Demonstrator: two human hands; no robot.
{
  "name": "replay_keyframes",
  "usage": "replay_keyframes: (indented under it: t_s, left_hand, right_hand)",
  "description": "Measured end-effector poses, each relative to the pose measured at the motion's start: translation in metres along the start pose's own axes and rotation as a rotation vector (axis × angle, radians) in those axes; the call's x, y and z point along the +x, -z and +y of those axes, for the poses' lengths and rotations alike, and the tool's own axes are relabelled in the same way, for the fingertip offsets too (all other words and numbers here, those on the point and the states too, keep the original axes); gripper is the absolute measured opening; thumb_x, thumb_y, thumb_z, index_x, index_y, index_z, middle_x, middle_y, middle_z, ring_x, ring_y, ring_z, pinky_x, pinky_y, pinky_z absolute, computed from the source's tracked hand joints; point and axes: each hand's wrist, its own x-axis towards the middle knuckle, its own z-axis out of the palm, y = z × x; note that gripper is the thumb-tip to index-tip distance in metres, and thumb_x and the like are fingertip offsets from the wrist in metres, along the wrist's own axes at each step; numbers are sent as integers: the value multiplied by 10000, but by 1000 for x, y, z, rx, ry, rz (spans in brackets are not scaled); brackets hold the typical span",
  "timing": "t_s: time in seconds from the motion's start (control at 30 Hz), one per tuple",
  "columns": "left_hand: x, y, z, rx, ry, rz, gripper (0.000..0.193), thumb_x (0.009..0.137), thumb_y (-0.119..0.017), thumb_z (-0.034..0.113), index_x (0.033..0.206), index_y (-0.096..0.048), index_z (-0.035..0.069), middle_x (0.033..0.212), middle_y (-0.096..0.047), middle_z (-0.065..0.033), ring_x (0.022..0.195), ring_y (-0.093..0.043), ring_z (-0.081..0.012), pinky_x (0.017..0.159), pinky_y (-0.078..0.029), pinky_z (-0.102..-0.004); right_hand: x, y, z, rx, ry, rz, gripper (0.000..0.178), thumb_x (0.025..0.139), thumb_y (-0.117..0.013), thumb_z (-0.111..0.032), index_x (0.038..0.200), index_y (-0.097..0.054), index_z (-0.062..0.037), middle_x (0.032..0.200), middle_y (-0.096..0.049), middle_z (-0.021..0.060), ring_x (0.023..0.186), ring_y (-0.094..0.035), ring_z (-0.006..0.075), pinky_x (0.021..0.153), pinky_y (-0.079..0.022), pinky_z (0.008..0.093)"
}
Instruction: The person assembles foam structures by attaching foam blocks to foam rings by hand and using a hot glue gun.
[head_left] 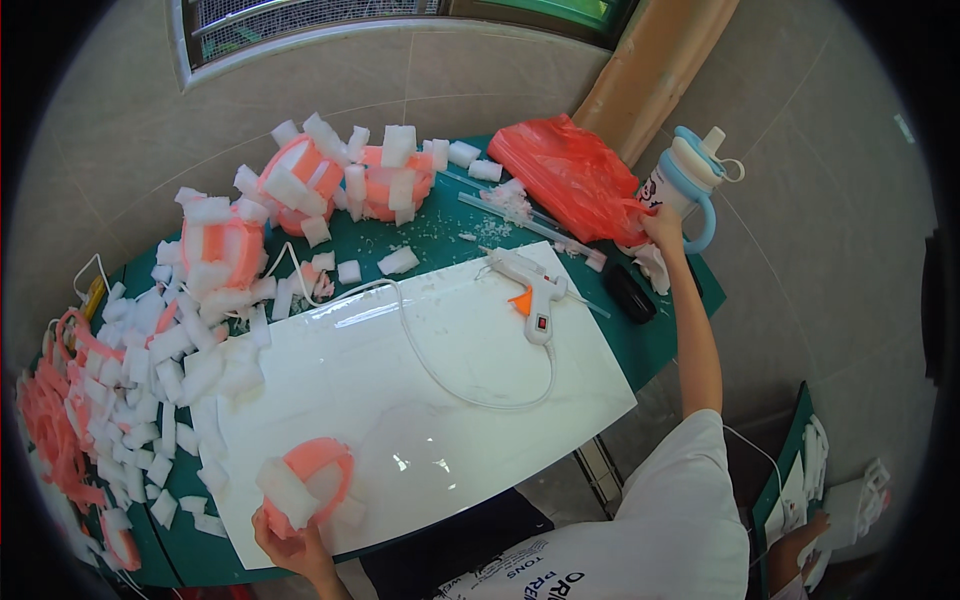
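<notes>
My left hand [292,548], low on the left, grips a pink foam ring [335,458] with a white foam block [287,492] on its side. It holds the ring over the front of a glossy white board [400,345]. My right hand [662,228] reaches to the far right, its fingers closed on the edge of a crumpled red plastic bag [570,175]. Just behind those fingers stands a white and light-blue tumbler [690,170] with a handle. A white glue gun [535,295] with an orange trigger lies on the board, its cord looping leftward.
Several pink rings with white blocks [222,250] stand along the back of the green table [420,235]. Loose white foam pieces [165,350] and pink strips [50,420] heap at left. Clear glue sticks [525,222] and a black case [630,293] lie at right. Another person's hand [815,525] shows lower right.
</notes>
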Motion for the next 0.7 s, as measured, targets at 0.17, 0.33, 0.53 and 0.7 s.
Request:
replay_keyframes:
  t_s: [0.17, 0.33, 0.53, 0.7]
  left_hand:
    - [0, 0, 2, 34, 6, 13, 551, 757, -640, 44, 1239, -374, 10, 1206, -439, -126, 1099, -446, -231, 921, -377, -351]
    - [0, -1, 1, 2, 17, 4, 553, 756, -641, 44, 1240, -374, 10, 1202, -445, -129, 1097, -452, -234, 923, -379, -353]
    - [0, 0, -1, -12, 12, 6, 550, 760, -647, 58, 1237, -377, 8, 1198, -447, -133, 1095, -455, -236, 921, -381, -355]
    - [0, 0, 1, 14, -15, -4, 551, 760, -648, 60, 1237, -378, 7, 1193, -448, -129, 1091, -455, -236, 924, -381, -358]
  right_hand:
    - [-61, 31, -66, 103, 447, 478, 176, 702, -510, -75, 806, -632, -2, 738, -632, 176, 700, -636, 248, 660, -491, 340]
    - [-21, 9, -61, 258, 561, 46, 220, 695, -498, -38, 854, -647, -14, 797, -636, 187, 758, -628, 284, 707, -486, 350]
    - [15, -56, -41, -20, 664, -134, 239, 656, -535, -45, 864, -643, 0, 831, -631, 200, 822, -621, 294, 753, -477, 335]
    - [5, -58, -64, 67, 765, -251, 242, 636, -537, -67, 836, -624, 36, 863, -616, 231, 859, -616, 322, 758, -478, 376]
